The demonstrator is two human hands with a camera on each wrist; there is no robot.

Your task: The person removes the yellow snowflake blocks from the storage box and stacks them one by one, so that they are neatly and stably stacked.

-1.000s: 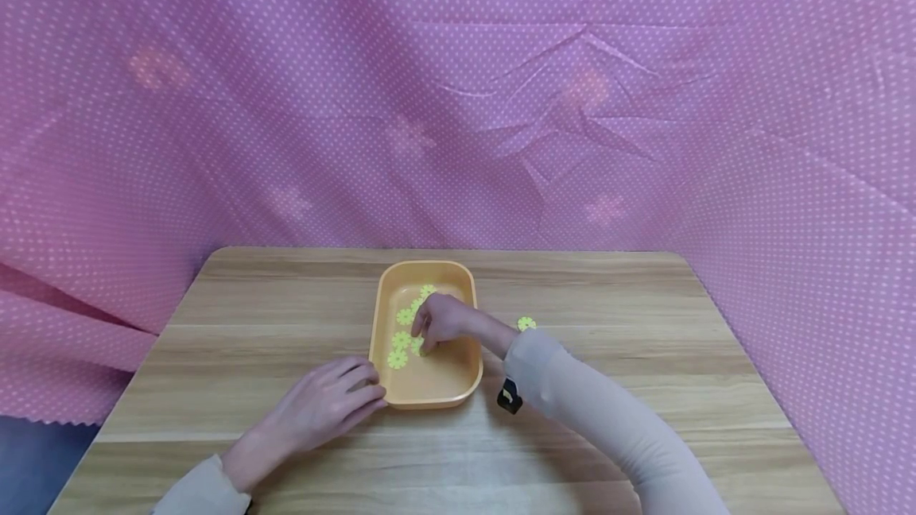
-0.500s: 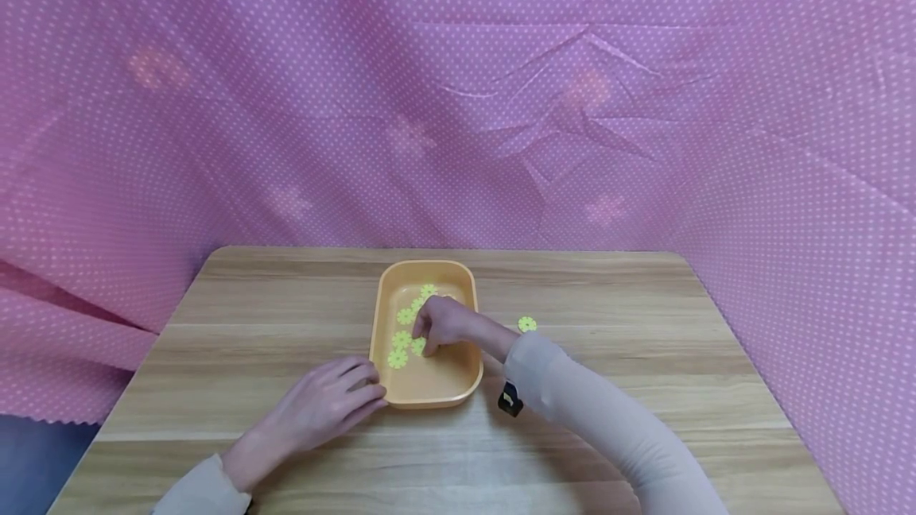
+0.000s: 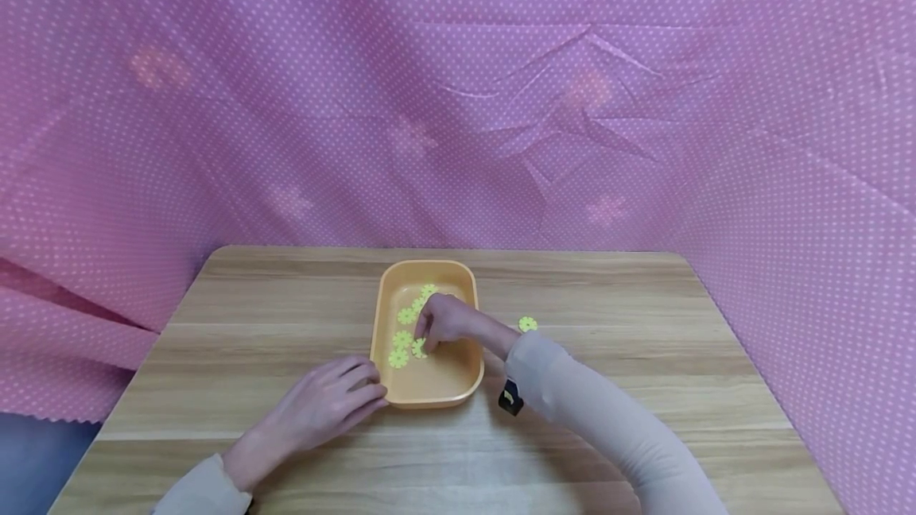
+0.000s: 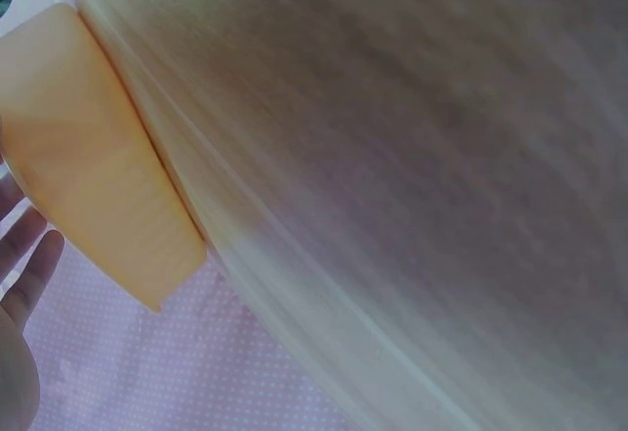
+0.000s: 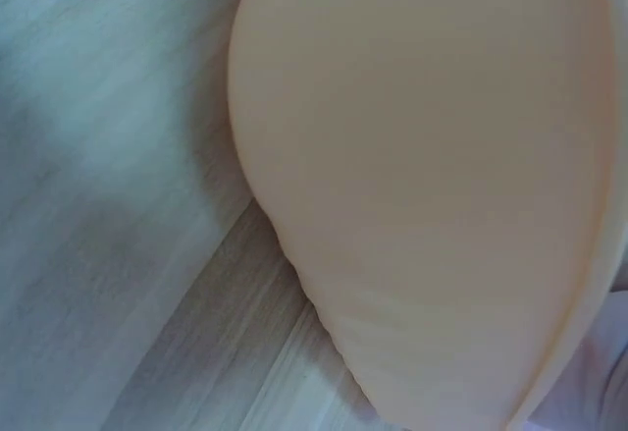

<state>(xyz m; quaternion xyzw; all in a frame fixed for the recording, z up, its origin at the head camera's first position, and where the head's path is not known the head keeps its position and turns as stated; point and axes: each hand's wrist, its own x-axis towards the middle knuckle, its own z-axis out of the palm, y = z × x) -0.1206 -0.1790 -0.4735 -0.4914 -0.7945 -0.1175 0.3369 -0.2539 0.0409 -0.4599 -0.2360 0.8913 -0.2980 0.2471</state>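
Note:
An orange-yellow tray [image 3: 429,400] with rounded corners stands on the wooden table, its wall close up in both wrist views. Several yellow-green flower-shaped pieces [image 3: 397,358] lie flat inside, mostly along its left half. My right hand [image 3: 445,319] reaches down into the tray, fingers bent, fingertips at one flower piece [image 3: 419,348]; whether they pinch it is hidden. My left hand [image 3: 331,400] touches the tray's near left corner with its fingertips. In the left wrist view, those fingers [image 4: 25,244] are spread beside the wall. No fingers show in the right wrist view.
Another flower piece [image 3: 528,324] lies on the wooden table [image 3: 615,388], right of the tray beyond my right forearm. A black object [image 3: 510,398] shows beneath the right cuff. A pink dotted curtain [image 3: 458,141] hangs behind the table and along its sides.
My right hand stays in the tray with only slight finger movement, and a little more of the flower piece at its fingertips shows. My left hand and the tray hold their places.

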